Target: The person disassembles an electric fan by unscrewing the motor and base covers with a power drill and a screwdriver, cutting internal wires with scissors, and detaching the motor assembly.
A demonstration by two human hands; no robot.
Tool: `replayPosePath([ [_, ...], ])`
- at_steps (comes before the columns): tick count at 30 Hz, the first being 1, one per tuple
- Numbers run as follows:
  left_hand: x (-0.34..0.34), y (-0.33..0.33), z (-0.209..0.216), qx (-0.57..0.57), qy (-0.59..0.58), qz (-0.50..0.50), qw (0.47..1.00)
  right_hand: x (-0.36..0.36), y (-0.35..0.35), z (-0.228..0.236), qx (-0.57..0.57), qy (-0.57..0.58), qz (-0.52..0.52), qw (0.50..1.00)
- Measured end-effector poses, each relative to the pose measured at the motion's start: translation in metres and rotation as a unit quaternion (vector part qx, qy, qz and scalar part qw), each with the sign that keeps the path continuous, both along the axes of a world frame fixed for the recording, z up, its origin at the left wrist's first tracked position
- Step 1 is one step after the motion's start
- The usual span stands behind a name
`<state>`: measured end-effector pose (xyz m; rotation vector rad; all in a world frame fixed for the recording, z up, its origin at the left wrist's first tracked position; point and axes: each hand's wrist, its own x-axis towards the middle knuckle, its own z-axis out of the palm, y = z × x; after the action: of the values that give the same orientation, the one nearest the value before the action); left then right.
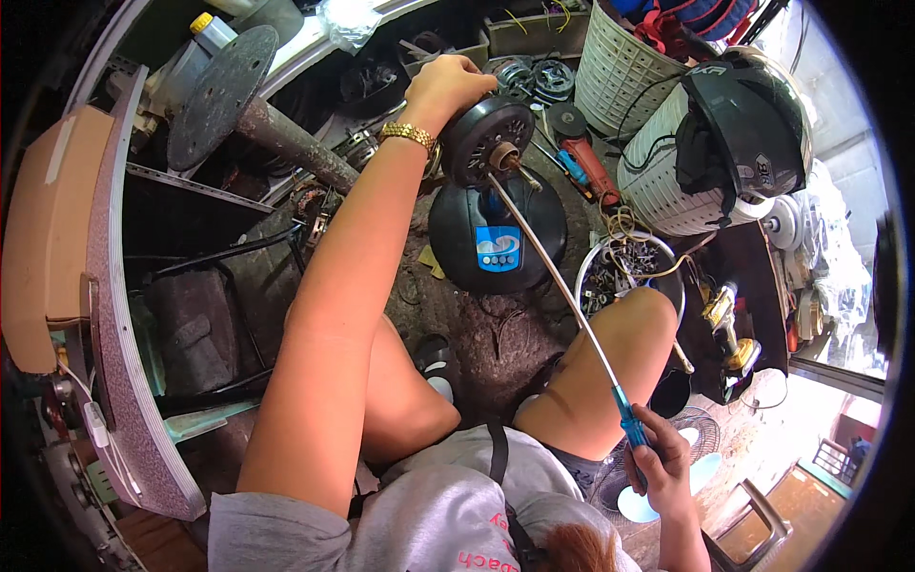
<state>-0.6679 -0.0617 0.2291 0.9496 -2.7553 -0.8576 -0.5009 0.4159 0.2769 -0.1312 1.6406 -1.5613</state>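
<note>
My left hand [448, 91], with a gold bracelet on its wrist, grips the top of a round black fan motor housing [481, 133]. A brownish collar and metal shaft [509, 160] stick out of the housing's face. Below it stands the fan's black round base [453, 224] with a blue button panel [498, 249]. In my right hand [658, 458] is a long screwdriver [562, 278] with a blue handle. Its shank slants up over my right knee, and its tip meets the housing's lower edge; whether it sits in a screw I cannot tell.
Right of the fan lie a red angle grinder [586, 162] and a bowl of small metal parts [624, 272]. A black helmet [743, 124] rests on a white basket [658, 195]. A yellow cordless drill [726, 329] lies farther right. A metal disc on a post [224, 95] leans at left.
</note>
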Motion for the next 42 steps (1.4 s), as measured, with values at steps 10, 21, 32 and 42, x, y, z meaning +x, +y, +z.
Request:
replayPosePath([
  [10, -0.001, -0.001, 0.0, 0.002, -0.003, 0.013, 1.0, 0.005, -0.002, 0.001, 0.074, 0.106, 0.048, 0.99],
  [21, -0.006, 0.0, 0.005, 0.015, -0.011, 0.032, 0.999, 0.029, -0.031, 0.01, 0.195, 0.385, 0.162, 0.887],
  [32, -0.003, 0.001, 0.005, -0.001, -0.012, 0.017, 1.0, -0.004, -0.017, 0.026, 0.055, 0.009, 0.019, 0.998],
  [42, 0.007, 0.016, 0.009, -0.045, 0.025, 0.012, 0.999, -0.016, -0.007, 0.03, -0.112, -0.345, -0.026, 0.931],
])
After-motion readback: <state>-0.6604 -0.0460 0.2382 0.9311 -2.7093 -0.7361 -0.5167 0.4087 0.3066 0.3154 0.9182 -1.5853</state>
